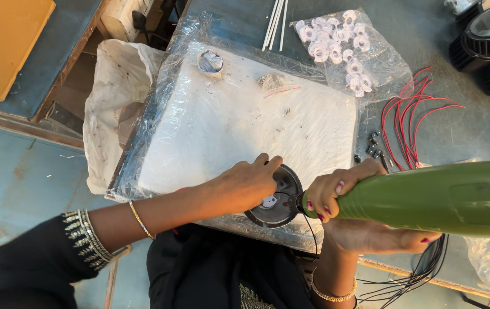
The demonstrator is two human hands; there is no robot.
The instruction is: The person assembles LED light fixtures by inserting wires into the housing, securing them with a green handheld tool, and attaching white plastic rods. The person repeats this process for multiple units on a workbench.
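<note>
Grey tabletop (pixel 462 131) with a plastic-wrapped white pad (pixel 239 126).
Lower centre, left hand (pixel 251 180) presses the round black part (pixel 279 197); right hand (pixel 342 191) grips a green power tool (pixel 439 197) touching it.

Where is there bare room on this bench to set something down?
The white plastic-covered pad is mostly bare between the left hand and the debris at its far edge. Grey tabletop lies free beyond the red wires. It is crowded around the round black part and green tool.

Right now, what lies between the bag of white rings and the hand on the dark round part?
In the head view, only the plastic-wrapped white pad, with small scraps and a red wire bit.
</note>
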